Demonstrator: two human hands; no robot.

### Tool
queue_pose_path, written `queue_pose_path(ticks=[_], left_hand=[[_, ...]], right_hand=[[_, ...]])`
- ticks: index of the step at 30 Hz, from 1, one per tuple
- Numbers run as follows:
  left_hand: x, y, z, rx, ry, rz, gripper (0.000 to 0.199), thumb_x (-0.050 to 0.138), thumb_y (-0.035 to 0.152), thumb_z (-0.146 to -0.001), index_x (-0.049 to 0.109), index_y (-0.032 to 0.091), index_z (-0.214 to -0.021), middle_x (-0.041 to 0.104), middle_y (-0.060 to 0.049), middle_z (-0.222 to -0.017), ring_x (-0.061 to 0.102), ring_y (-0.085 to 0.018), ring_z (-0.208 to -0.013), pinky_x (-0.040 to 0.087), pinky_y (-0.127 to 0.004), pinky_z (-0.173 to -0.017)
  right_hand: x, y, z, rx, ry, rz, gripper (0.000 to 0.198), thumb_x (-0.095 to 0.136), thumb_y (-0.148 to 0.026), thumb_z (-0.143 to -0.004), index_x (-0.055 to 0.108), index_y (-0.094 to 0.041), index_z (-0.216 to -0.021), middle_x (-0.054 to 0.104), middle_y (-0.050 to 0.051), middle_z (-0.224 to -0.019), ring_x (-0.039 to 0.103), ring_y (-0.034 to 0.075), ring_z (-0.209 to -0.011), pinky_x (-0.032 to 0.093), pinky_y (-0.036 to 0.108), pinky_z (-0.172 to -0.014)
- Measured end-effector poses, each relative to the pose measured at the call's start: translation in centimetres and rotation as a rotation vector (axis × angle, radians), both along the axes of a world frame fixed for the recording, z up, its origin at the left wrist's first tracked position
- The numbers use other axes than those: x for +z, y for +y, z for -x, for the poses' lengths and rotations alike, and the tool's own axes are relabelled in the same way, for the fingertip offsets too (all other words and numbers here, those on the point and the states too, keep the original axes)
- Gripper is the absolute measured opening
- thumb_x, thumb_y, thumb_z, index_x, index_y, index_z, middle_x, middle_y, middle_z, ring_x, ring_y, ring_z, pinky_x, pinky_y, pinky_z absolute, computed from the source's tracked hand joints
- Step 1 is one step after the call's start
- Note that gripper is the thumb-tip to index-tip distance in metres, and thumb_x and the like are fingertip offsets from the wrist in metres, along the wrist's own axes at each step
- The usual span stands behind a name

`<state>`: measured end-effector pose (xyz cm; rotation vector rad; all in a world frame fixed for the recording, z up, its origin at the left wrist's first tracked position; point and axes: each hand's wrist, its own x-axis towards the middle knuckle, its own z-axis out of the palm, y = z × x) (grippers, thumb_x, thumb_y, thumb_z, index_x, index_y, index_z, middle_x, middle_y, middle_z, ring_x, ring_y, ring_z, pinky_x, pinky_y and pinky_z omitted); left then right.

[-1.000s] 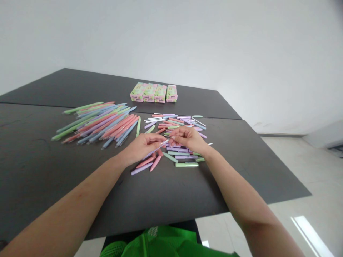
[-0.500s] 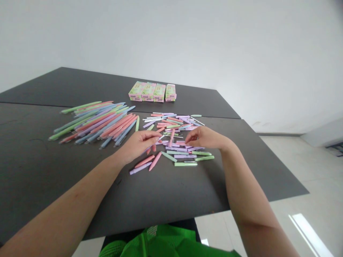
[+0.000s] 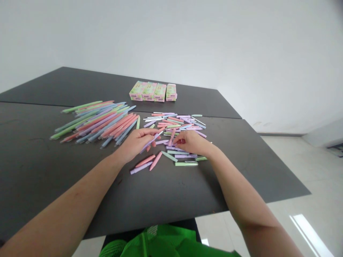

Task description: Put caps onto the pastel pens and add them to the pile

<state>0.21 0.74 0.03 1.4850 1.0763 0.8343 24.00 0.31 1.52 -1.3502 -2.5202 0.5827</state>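
My left hand (image 3: 135, 141) is closed around a purple pen barrel (image 3: 152, 140) with a thin whitish tip poking out toward the upper right. Fingers bent and pinched together, my right hand (image 3: 195, 141) is down among the loose pen parts; what its fingertips grip, if anything, is hidden. A pink pen piece (image 3: 172, 137) lies just left of those fingertips. Around both hands are scattered purple, pink, green and blue barrels and caps, with white refills (image 3: 153, 119) at the back. Nearer me lie a pink barrel (image 3: 155, 161), a purple barrel (image 3: 141, 168) and a green capped piece (image 3: 186, 164).
A heap of pastel pens (image 3: 93, 123) in clear sleeves lies at the left of the dark table (image 3: 171, 192). Several small pink-and-green boxes (image 3: 154, 92) stand in a row farther back. The table's front edge runs close to my body, and a white wall rises behind.
My right hand has moved left across the scattered parts, toward my left hand. The left hand keeps the purple barrel, and its whitish tip shows more clearly.
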Motion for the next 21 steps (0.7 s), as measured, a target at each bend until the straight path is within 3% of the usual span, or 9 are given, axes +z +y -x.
queue_pose_path(ticks=[4, 10, 14, 19, 21], left_hand=[[-0.1, 0.1, 0.1, 0.026, -0.016, -0.002, 0.028, 0.058, 0.027, -0.077, 0.072, 0.015, -0.099, 0.065, -0.002, -0.065, 0.051, -0.011, -0.051, 0.035, -0.022, -0.047], [0.1, 0.0, -0.1, 0.034, -0.071, 0.008, 0.031, 0.062, 0.029, -0.076, 0.071, 0.014, -0.102, 0.069, -0.004, -0.074, 0.051, -0.009, -0.049, 0.036, -0.021, -0.045], [0.3, -0.1, -0.3, 0.054, -0.092, -0.044, 0.034, 0.068, 0.034, -0.074, 0.071, 0.015, -0.102, 0.072, -0.009, -0.098, 0.063, -0.014, -0.063, 0.042, -0.023, -0.048], [0.0, 0.2, 0.1, 0.062, -0.044, -0.110, 0.043, 0.069, 0.040, -0.075, 0.070, 0.017, -0.111, 0.074, -0.007, -0.084, 0.066, -0.019, -0.066, 0.045, -0.025, -0.050], [-0.3, 0.5, 0.3, 0.061, -0.049, -0.134, 0.043, 0.070, 0.042, -0.075, 0.069, 0.018, -0.111, 0.074, -0.008, -0.088, 0.067, -0.019, -0.067, 0.045, -0.025, -0.051]], right_hand=[[-0.2, 0.7, -0.7, -0.087, -0.049, -0.086, 0.019, 0.060, -0.015, -0.079, 0.077, -0.017, -0.088, 0.073, 0.005, -0.079, 0.059, 0.015, -0.068, 0.039, 0.025, -0.064], [2.9, 0.8, -4.6, -0.390, 0.080, -0.106, 0.020, 0.061, -0.020, -0.079, 0.077, -0.019, -0.090, 0.075, 0.004, -0.086, 0.063, 0.016, -0.075, 0.044, 0.026, -0.069], [4.3, 0.5, -7.2, -0.382, -0.058, 0.054, 0.020, 0.061, -0.019, -0.074, 0.077, -0.019, -0.085, 0.074, 0.002, -0.080, 0.064, 0.016, -0.073, 0.044, 0.024, -0.067], [4.3, 0.4, -8.8, -0.318, -0.257, 0.233, 0.018, 0.061, -0.020, -0.071, 0.077, -0.019, -0.081, 0.072, 0.000, -0.072, 0.061, 0.015, -0.067, 0.041, 0.024, -0.061], [4.3, 0.3, -8.8, -0.300, -0.287, 0.277, 0.017, 0.062, -0.021, -0.071, 0.076, -0.019, -0.081, 0.071, 0.000, -0.073, 0.062, 0.015, -0.068, 0.041, 0.023, -0.061]])
